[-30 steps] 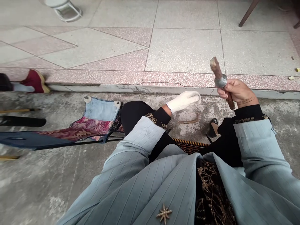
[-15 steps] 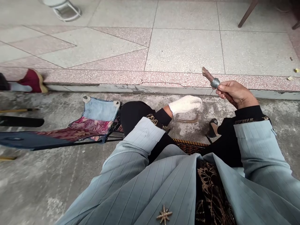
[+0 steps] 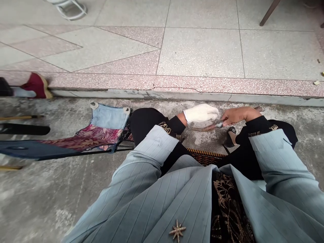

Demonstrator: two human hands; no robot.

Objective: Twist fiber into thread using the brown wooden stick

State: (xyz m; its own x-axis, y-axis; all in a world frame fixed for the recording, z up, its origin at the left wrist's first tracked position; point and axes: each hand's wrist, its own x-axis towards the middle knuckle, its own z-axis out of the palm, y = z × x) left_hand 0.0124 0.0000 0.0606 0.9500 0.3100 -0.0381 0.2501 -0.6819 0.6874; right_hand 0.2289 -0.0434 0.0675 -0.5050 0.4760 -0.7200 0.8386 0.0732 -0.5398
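My left hand (image 3: 201, 113) wears a white knitted glove and is closed, fingertips pinched low above the concrete. Right beside it, my bare right hand (image 3: 238, 115) grips a short brown stick (image 3: 209, 127) with thin grey wire (image 3: 219, 124) wound round its middle. The stick points left, below the gloved fingertips. No strand between the two hands can be made out now. A curved piece of wood (image 3: 196, 129) lies on the ground underneath, partly covered by the held stick.
A raised tiled step (image 3: 197, 54) runs across in front. To the left stands a folding fabric chair (image 3: 101, 121); beyond it shows another person's red shoe (image 3: 37, 86). A white stool (image 3: 72, 9) is at the back left. A woven seat edge (image 3: 206, 157) shows between my legs.
My right hand has swung down and left with the wire-wound stick, from above the step edge to beside my left hand. The stick now points left instead of up. The gloved hand has hardly moved.
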